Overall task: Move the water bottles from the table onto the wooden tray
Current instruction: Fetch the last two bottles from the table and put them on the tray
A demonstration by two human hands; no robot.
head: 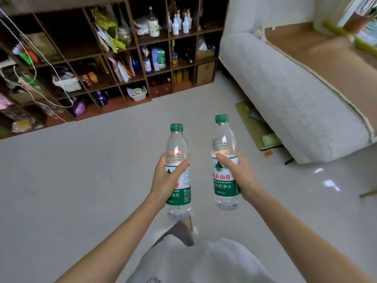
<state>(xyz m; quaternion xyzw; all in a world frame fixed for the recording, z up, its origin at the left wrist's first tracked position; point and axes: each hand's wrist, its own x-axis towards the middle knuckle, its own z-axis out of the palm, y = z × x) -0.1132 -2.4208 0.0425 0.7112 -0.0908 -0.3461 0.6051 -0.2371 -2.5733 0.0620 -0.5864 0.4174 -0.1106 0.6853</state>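
Left hand (pixel 165 181) grips one upright water bottle (pixel 179 158); right hand (pixel 237 173) grips a second bottle (pixel 224 139), both held above the floor (pixel 81 180). Fingers behind each bottle are hidden, and the left label is partly covered.

Head view. The left hand (pixel 166 178) grips one water bottle (pixel 179 160) and the right hand (pixel 237 174) grips a second water bottle (pixel 225 139), both upright, green-capped and held side by side above the grey floor (pixel 81 180). Behind stand cluttered wooden shelves (pixel 114 52); at right, a white sofa (pixel 295 103).
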